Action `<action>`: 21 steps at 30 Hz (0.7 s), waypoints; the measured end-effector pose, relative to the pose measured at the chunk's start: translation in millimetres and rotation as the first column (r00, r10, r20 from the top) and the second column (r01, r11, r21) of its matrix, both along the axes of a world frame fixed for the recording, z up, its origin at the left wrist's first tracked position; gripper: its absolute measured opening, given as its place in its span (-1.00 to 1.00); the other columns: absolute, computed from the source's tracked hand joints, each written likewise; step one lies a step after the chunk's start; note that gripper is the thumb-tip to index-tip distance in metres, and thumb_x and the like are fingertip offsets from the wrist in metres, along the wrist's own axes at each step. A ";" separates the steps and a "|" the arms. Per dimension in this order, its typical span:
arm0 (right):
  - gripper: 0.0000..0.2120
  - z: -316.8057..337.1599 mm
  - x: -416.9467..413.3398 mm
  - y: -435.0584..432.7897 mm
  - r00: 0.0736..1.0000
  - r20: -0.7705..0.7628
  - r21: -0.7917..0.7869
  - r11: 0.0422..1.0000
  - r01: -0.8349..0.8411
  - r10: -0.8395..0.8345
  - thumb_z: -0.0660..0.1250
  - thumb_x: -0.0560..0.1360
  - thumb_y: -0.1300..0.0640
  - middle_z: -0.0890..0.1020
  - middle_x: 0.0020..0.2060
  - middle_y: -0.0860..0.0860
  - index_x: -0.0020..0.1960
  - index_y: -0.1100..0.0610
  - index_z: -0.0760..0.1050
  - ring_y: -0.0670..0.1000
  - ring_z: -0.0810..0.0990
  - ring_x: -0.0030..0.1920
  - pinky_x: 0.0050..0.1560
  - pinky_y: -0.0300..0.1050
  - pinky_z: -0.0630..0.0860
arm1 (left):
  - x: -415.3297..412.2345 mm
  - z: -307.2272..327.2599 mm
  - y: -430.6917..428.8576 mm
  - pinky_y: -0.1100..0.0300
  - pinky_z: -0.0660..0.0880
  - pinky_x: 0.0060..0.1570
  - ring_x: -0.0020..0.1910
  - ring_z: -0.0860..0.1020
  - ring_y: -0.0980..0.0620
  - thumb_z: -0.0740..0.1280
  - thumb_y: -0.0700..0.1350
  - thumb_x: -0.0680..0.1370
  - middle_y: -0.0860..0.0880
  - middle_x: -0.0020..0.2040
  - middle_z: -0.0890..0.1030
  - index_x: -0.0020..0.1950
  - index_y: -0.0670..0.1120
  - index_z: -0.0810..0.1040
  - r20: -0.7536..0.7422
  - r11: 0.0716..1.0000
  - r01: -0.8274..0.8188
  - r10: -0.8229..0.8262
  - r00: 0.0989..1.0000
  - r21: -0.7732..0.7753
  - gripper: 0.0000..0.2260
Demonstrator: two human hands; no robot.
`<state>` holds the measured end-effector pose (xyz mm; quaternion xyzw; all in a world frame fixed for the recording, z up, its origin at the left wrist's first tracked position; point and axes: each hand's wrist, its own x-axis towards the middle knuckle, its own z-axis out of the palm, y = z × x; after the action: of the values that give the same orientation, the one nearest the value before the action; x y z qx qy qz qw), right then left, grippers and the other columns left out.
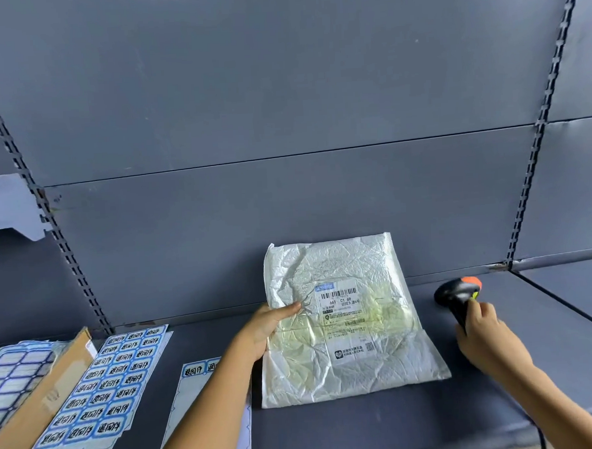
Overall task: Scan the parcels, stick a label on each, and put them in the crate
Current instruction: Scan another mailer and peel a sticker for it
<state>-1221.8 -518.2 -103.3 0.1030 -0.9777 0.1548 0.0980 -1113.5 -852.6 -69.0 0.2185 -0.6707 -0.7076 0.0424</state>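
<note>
— Grey metal shelf (pixel 367 426), slotted back panel (pixel 282 122) behind it: entered as item one. What lies on it?

— Item two: one parcel (pixel 355 341), a white crinkled plastic mailer, dead centre. Its near edge sits on the shelf and its far end is raised toward the back panel. Printed shipping label (pixel 341 306) with barcode, face up.

— Who has hold of it?

— My left hand (pixel 269 323), at the parcel's 9 o'clock. The thumb lies on top of the left edge and the fingers go under it, so I pinch that edge between them. The bulk of the parcel lies from the grip toward 3 o'clock.

— Item three?

— One scanner (pixel 458 296), black with an orange cap, at 3 o'clock from the parcel and apart from it. My right hand (pixel 482 334) is curled round its handle from the 5 o'clock side. The scanner's head is turned toward the parcel.

— Stock at the left?

— At 8 o'clock from the parcel, one sticker sheet (pixel 114 381), blue-framed, rows full. Between it and my left forearm, a second sheet (pixel 190 401), two stickers showing at its top. At the far 9 o'clock edge, a cardboard box (pixel 56 384) with blank blue-bordered labels (pixel 11 373) lying on it.
</note>
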 end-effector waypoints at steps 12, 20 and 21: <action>-0.72 59.4 21.0 -49.7 0.929 0.206 -0.776 0.630 -0.037 0.308 0.30 0.56 0.09 0.58 -0.03 -0.04 0.22 0.17 0.40 0.01 0.57 -0.04 0.00 -0.27 0.48 | 18.0 17.6 15.1 0.41 0.36 -0.02 -0.04 0.53 0.24 0.36 -0.14 0.52 0.10 -0.12 0.60 0.13 -0.13 0.51 -0.043 0.999 0.007 -0.005 0.999 0.046 -0.80; -0.74 49.2 19.6 -59.0 0.887 0.283 -0.782 0.623 -0.007 0.366 0.43 0.44 0.30 0.57 -0.20 0.04 0.08 0.18 0.46 0.03 0.56 -0.22 -0.23 -0.11 0.47 | 35.7 -5.4 24.8 0.28 0.37 -0.44 -0.36 0.44 0.10 0.49 -0.05 0.42 -0.02 -0.27 0.48 -0.06 -0.15 0.41 0.080 0.963 -0.154 0.175 0.981 -0.221 -0.69; -0.76 43.5 21.0 -58.9 0.889 0.285 -0.781 0.624 0.000 0.357 0.43 0.42 0.31 0.56 -0.23 0.04 0.05 0.21 0.48 0.02 0.54 -0.25 -0.24 -0.12 0.44 | 37.2 -8.6 25.9 0.27 0.35 -0.46 -0.39 0.41 0.10 0.50 -0.03 0.41 -0.02 -0.29 0.47 -0.03 -0.16 0.41 0.088 0.945 -0.163 0.195 0.977 -0.285 -0.66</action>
<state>-1200.7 -577.1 -59.8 0.1157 -0.8013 0.5794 -0.0937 -1076.3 -826.7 -77.6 0.3109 -0.7413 -0.5867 0.0981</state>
